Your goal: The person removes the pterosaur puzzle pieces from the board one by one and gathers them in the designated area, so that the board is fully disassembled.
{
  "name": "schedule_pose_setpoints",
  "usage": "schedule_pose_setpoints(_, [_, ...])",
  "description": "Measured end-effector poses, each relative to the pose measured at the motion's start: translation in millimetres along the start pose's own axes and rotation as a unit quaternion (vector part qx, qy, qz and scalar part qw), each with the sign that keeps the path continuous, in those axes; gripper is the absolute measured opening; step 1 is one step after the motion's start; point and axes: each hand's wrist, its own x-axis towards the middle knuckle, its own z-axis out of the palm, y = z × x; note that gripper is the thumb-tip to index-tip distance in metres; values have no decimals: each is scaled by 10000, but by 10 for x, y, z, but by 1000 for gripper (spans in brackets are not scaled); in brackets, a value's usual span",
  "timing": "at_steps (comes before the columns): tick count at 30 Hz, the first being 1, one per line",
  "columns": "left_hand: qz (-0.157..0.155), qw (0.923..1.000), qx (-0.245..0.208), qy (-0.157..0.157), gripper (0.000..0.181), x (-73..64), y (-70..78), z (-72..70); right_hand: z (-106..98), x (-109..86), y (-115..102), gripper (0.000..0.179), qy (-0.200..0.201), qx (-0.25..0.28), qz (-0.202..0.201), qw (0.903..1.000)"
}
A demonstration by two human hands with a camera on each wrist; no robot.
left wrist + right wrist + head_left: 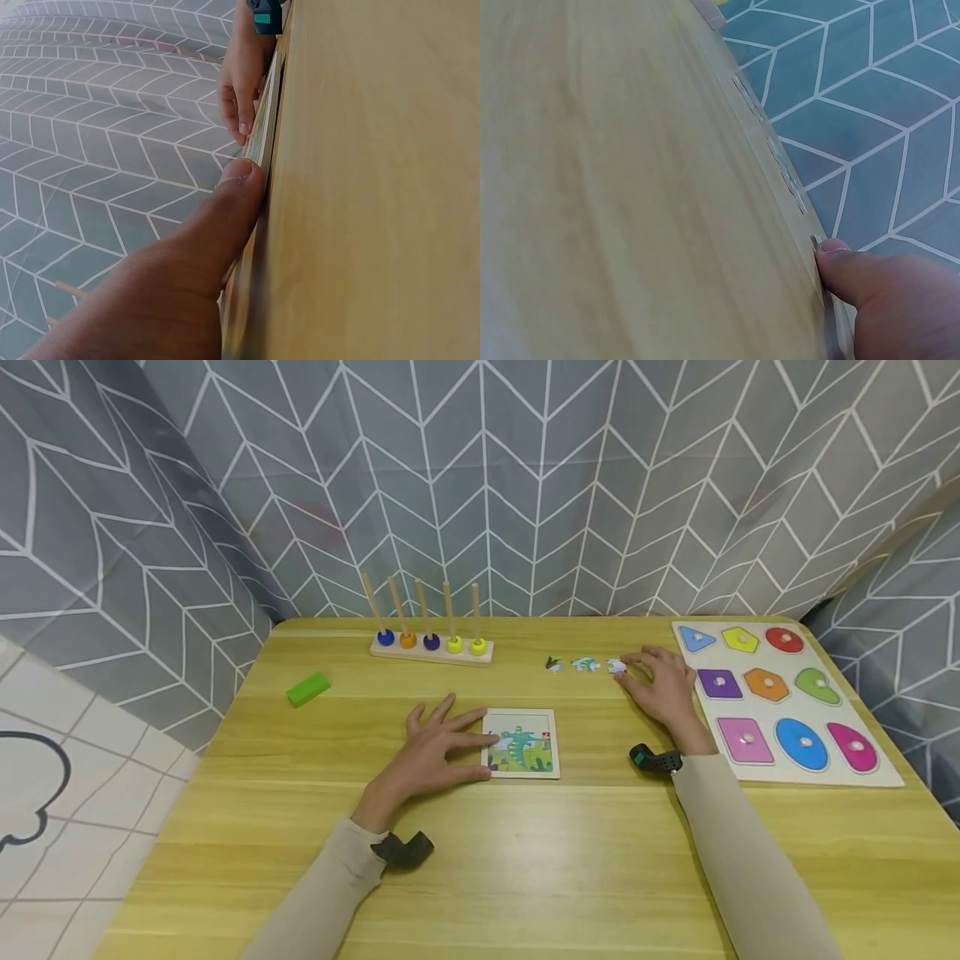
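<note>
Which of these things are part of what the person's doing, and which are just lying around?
Seemingly part of it:
- puzzle tray, touched by the left hand
- puzzle piece at the right hand's fingertips
- two other loose pieces

Apparently just lying about:
- green block
- peg stand with rings
- shape board

The left sleeve [322, 889] and right sleeve [750, 860] are plain beige. The left wrist camera [405, 851] is black; the right wrist camera [647, 760], also black, bears a green patch [263, 19], its strap [670, 762] apparently perforated.
</note>
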Motion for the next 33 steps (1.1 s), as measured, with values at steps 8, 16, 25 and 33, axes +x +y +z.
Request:
schedule_pose_setpoints(8, [-32,10000,-69,-8,52,2,7,0,13,-3,10,35,52,11,-16,10000])
schedule_pose_setpoints(16, [-6,9999,-140,29,52,-13,15,7,18,-9,8,36,21,47,13,10000])
schedule_pose_setpoints(25, [125,9997,-135,130,50,-4,10,14,31,-10,34,40,189,305,-6,9994])
schedule_pose_setpoints(33, [67,9999,-86,88,51,2,2,12,45,-31,-32,41,508,729,-129,9960])
